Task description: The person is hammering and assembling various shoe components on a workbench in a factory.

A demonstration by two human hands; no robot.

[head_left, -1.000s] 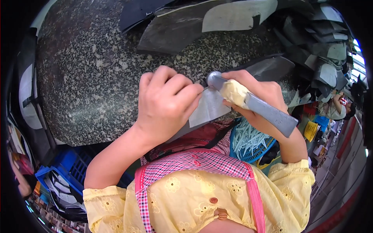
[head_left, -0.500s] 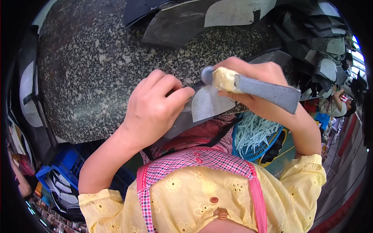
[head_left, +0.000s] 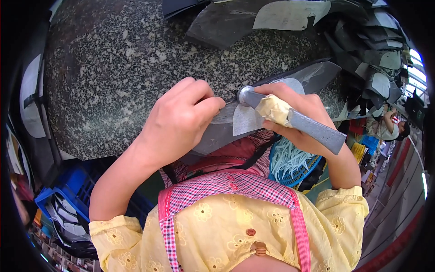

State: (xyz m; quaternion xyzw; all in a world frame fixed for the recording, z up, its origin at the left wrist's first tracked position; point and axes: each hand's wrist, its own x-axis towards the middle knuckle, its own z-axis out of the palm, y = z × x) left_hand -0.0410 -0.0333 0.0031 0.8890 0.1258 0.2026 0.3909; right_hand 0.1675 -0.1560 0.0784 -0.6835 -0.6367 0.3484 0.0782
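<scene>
We work at the speckled stone bench [head_left: 113,68]. The grey cut piece [head_left: 247,120] lies flat at its near edge, pinned by our left hand [head_left: 179,120], fingers pressed together. Our right hand [head_left: 299,120], grip clamped on the hammer [head_left: 290,119], now holds its head lower, touching the piece.

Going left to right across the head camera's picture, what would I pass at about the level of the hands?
Speckled grey granite slab → left hand → pale grey flat cut piece → grey metal hammer with tape-wrapped handle, gripped by right hand.
</scene>
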